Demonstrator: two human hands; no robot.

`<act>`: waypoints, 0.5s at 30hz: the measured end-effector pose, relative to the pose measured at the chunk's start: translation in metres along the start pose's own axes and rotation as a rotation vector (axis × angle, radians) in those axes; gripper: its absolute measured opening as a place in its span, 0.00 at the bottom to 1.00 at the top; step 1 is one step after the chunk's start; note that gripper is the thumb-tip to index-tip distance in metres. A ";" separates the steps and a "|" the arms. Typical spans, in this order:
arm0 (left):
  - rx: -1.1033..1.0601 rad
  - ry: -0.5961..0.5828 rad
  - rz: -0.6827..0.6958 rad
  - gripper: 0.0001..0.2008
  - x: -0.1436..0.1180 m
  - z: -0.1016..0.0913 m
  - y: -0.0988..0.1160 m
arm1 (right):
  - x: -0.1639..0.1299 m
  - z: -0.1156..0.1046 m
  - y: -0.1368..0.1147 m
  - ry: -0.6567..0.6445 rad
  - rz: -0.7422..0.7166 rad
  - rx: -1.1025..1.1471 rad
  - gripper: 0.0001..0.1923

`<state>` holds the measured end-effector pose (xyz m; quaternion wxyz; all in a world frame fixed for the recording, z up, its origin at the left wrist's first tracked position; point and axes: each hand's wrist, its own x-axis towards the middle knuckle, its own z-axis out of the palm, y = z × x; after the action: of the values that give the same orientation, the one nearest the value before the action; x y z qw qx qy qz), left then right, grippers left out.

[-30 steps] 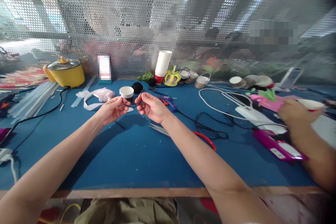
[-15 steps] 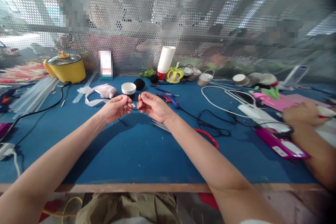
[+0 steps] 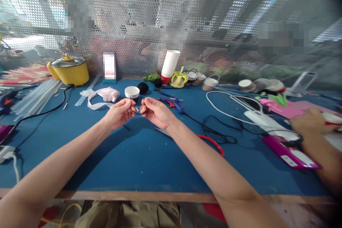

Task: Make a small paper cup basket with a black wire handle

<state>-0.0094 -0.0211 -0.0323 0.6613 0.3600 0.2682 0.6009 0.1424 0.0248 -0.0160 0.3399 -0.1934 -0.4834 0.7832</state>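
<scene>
A: Blue felt-topped bench (image 3: 139, 156) with a perforated metal screen (image 3: 203, 25) behind, craft bits everywhere. What's in the fingers?

B: Both hands pinch a thin black wire (image 3: 136, 111), left hand (image 3: 119, 113) on one end, right hand (image 3: 156, 111) on the other, bowing it into a loop above the bench, probably to shape it. A paper cup (image 3: 131, 92) stands just behind and a glue gun (image 3: 173, 102) is off to the right.

One head-worn camera looks forward and down from the near edge of the blue tabletop (image 3: 133, 164), close above the person's own forearms. It faces the perforated metal screen (image 3: 213, 25) at the far side. Wide-angle bending curves the edges.
</scene>
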 end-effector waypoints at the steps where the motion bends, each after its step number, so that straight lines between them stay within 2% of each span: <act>1: -0.004 0.007 0.002 0.06 0.000 0.001 -0.001 | 0.000 0.000 0.000 0.003 0.000 0.002 0.09; 6: -0.018 0.045 -0.004 0.06 0.000 0.003 -0.002 | 0.001 0.000 0.001 0.004 0.007 0.008 0.09; 11: 0.003 0.038 -0.018 0.06 0.003 -0.004 0.000 | 0.002 -0.005 0.001 -0.007 0.007 0.020 0.06; 15: 0.013 0.113 -0.006 0.08 0.005 -0.008 -0.001 | 0.005 -0.010 0.001 0.018 -0.022 0.060 0.07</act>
<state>-0.0142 -0.0148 -0.0372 0.6445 0.3289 0.3100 0.6168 0.1451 0.0342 -0.0209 0.3583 -0.1849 -0.4585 0.7919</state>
